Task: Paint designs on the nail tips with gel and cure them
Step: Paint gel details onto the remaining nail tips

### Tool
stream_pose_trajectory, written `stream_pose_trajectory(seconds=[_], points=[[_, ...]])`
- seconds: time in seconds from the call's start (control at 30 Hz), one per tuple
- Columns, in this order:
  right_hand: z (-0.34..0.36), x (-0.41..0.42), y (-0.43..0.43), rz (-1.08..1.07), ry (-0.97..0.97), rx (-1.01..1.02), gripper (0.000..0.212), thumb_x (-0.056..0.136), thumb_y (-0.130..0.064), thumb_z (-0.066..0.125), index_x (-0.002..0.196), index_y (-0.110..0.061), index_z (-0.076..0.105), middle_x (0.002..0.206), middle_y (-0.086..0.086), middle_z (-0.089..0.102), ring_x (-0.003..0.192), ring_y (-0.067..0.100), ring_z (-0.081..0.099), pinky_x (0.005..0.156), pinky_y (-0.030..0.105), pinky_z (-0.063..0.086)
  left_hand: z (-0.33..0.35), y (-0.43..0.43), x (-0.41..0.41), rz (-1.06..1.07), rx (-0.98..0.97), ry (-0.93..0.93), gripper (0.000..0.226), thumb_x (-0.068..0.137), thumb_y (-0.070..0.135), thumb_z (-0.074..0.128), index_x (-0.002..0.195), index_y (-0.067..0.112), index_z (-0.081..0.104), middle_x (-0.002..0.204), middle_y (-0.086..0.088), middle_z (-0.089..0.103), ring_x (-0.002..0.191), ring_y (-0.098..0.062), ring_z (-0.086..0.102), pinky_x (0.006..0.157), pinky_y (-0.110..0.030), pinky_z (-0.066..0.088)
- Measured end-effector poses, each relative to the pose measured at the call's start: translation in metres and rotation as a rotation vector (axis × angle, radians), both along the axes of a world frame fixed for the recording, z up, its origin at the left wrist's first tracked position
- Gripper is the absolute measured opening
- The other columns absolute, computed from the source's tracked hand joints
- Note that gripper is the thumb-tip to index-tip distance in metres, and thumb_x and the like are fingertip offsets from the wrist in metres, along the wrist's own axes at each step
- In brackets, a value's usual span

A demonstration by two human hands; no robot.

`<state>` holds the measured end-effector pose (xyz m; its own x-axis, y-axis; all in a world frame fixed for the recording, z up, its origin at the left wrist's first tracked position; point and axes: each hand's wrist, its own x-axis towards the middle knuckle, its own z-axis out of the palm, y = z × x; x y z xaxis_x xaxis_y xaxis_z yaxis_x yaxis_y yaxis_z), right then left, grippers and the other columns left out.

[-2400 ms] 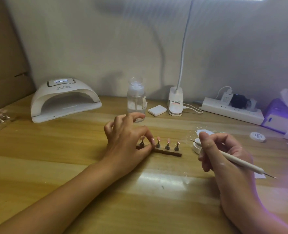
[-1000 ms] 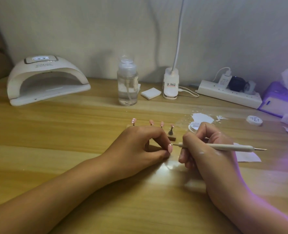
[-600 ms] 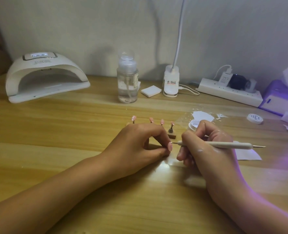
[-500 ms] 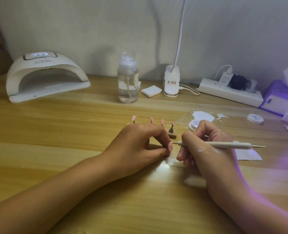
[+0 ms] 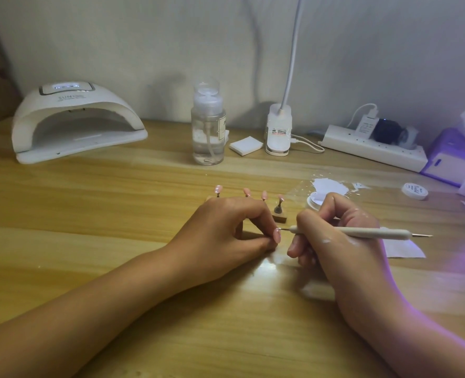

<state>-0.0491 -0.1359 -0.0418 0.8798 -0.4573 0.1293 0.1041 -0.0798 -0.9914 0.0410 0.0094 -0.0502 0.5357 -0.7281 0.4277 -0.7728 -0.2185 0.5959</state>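
My left hand [image 5: 225, 233] rests on the wooden table and pinches a pink nail tip [image 5: 276, 236] between thumb and forefinger. My right hand [image 5: 343, 241] grips a white dotting tool [image 5: 375, 232] like a pen, and the tool's fine point touches the pinched tip. Behind my left hand stands the wooden holder strip [image 5: 279, 217] with several pink nail tips [image 5: 247, 192] on small stands, partly hidden by my knuckles. An open white gel pot [image 5: 314, 203] sits just behind my right hand. The white curing lamp [image 5: 73, 118] stands at the far left.
A clear pump bottle [image 5: 208, 132], a white pad [image 5: 246, 145] and a clip lamp base [image 5: 278, 132] stand at the back. A power strip [image 5: 373, 148] and tissue box [image 5: 454, 159] are at the right. The pot's lid [image 5: 414, 191] and paper scraps [image 5: 403, 248] lie near my right hand.
My left hand has lifted one nail tip from the holder and drawn it toward me. My right hand has brought the tool's point onto it. Both have barely moved in the last second.
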Motion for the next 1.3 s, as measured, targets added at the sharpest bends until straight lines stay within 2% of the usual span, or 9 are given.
stream_pose_trajectory(seconds=[0.07,0.17,0.27,0.37,0.6,0.73,0.93,1.17,1.3], points=[[0.0004,-0.0005,0.0000,0.001,0.000,-0.001,0.019,0.063,-0.017,0.059,0.051,-0.023,0.046,0.049,0.016,0.061,0.037,0.015,0.049,0.039,0.018,0.039,-0.0002,0.0002,0.0003,0.005,0.004,-0.009,0.016,0.080,0.017,0.078,0.080,0.030,0.069,0.066,0.041,0.054,0.050,0.006,0.046,0.062,-0.023,0.031],[0.0006,-0.0011,0.0001,0.002,0.004,-0.005,0.018,0.063,-0.016,0.059,0.052,-0.022,0.046,0.049,0.016,0.061,0.037,0.015,0.048,0.039,0.018,0.039,-0.0010,-0.0002,0.0008,0.008,0.002,0.015,0.017,0.080,0.017,0.078,0.079,0.031,0.069,0.067,0.039,0.055,0.050,0.005,0.046,0.072,-0.041,0.046],[0.0008,-0.0010,0.0003,0.005,0.016,-0.016,0.017,0.062,-0.017,0.059,0.053,-0.021,0.045,0.049,0.016,0.062,0.039,0.016,0.049,0.040,0.019,0.040,-0.0013,0.0003,0.0016,0.006,0.017,0.013,0.016,0.080,0.016,0.078,0.079,0.030,0.070,0.069,0.037,0.057,0.051,0.003,0.046,0.063,-0.015,0.030],[0.0011,-0.0012,0.0004,-0.004,0.023,-0.012,0.018,0.063,-0.018,0.060,0.052,-0.022,0.046,0.050,0.017,0.063,0.039,0.015,0.049,0.041,0.019,0.040,-0.0011,0.0006,0.0022,0.011,0.021,0.012,0.016,0.080,0.015,0.078,0.079,0.029,0.071,0.069,0.036,0.057,0.051,0.002,0.046,0.060,-0.008,0.032],[0.0014,-0.0019,-0.0006,0.007,0.004,-0.004,0.034,0.076,-0.004,0.063,0.052,-0.022,0.046,0.050,0.017,0.062,0.038,0.014,0.049,0.040,0.020,0.041,0.0000,0.0012,0.0018,0.004,0.016,0.001,0.017,0.079,0.014,0.078,0.080,0.030,0.070,0.068,0.036,0.057,0.051,0.003,0.045,0.056,-0.006,0.030],[0.0026,-0.0022,0.0007,0.003,0.017,-0.003,0.023,0.068,-0.015,0.062,0.052,-0.022,0.046,0.051,0.017,0.063,0.038,0.013,0.049,0.040,0.019,0.040,-0.0003,0.0006,0.0019,0.002,0.012,-0.003,0.018,0.080,0.014,0.078,0.079,0.030,0.070,0.068,0.036,0.057,0.050,0.003,0.046,0.056,-0.006,0.030],[0.0039,-0.0036,0.0011,-0.006,0.012,-0.003,0.029,0.074,-0.009,0.065,0.054,-0.021,0.048,0.050,0.018,0.063,0.039,0.013,0.049,0.040,0.019,0.040,0.0003,0.0005,0.0014,0.001,0.004,-0.003,0.017,0.079,0.013,0.078,0.080,0.029,0.071,0.069,0.034,0.058,0.051,0.005,0.047,0.055,-0.006,0.030],[0.0031,-0.0037,0.0004,-0.008,0.018,-0.020,0.036,0.079,-0.001,0.060,0.053,-0.022,0.046,0.050,0.016,0.062,0.038,0.013,0.049,0.040,0.018,0.039,0.0009,-0.0003,-0.0001,0.009,0.004,-0.037,0.015,0.080,0.014,0.078,0.080,0.027,0.070,0.062,0.044,0.050,0.051,0.009,0.046,0.070,-0.025,0.039],[0.0027,-0.0034,0.0004,-0.019,0.013,-0.005,0.025,0.069,-0.015,0.062,0.051,-0.024,0.048,0.049,0.014,0.062,0.038,0.013,0.049,0.040,0.018,0.039,0.0017,0.0010,-0.0004,0.009,0.017,-0.053,0.016,0.079,0.013,0.078,0.081,0.027,0.070,0.062,0.045,0.050,0.050,0.007,0.045,0.060,-0.008,0.027]])
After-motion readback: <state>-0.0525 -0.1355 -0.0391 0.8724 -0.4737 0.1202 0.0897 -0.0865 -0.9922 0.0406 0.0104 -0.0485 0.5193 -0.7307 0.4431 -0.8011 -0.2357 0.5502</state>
